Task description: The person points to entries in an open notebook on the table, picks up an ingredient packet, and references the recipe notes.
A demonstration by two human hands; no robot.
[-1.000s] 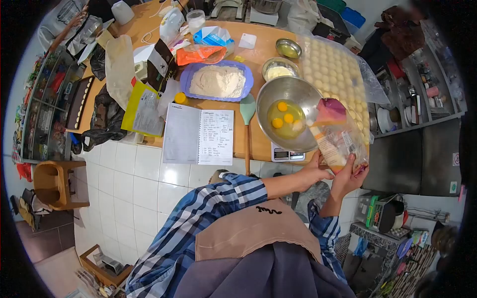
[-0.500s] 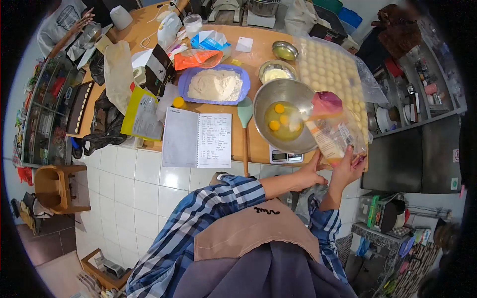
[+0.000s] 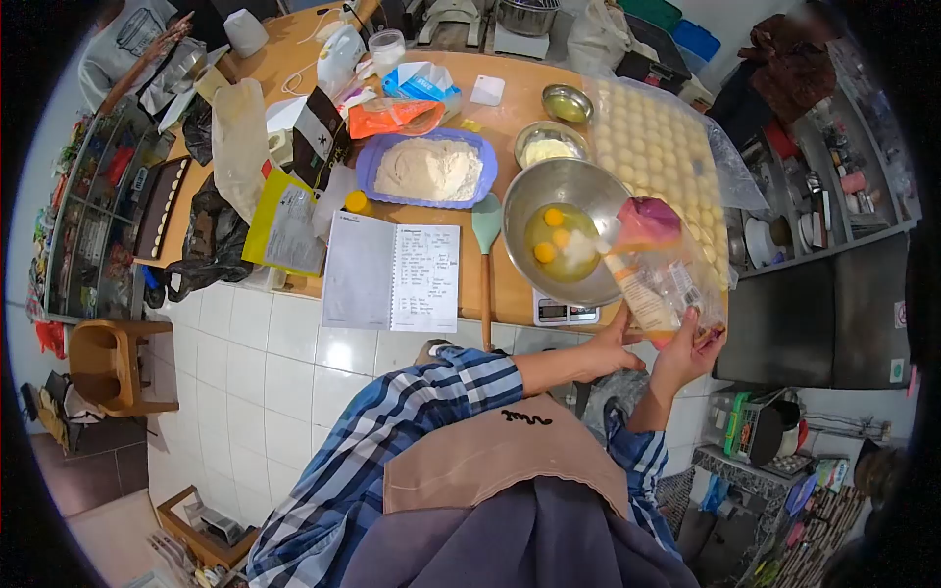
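My right hand (image 3: 688,351) grips the lower end of a printed clear plastic bag (image 3: 655,284) with a pink top. The bag is tilted, its mouth over the rim of a steel mixing bowl (image 3: 524,201). Inside the bowl lie egg yolks (image 3: 545,253) in clear egg white, with a white heap (image 3: 580,251), apparently sugar, beside them. My left hand (image 3: 606,353) is just below the bowl, thumb raised and fingers apart, close to the bag's lower left edge; whether it touches the bag I cannot tell. A digital scale (image 3: 567,312) shows under the bowl.
Left of the bowl are a spatula (image 3: 485,230), an open notebook (image 3: 424,279) and a purple tub of flour (image 3: 368,176). Behind stand two small bowls (image 3: 567,102). A sheet of dough balls (image 3: 657,137) lies at right. Another person's arm (image 3: 147,59) shows at far left.
The white heap in the bowl has grown beside the yolks. The bag stays tilted in my right hand, with its mouth slightly shifted. My left hand has hardly moved.
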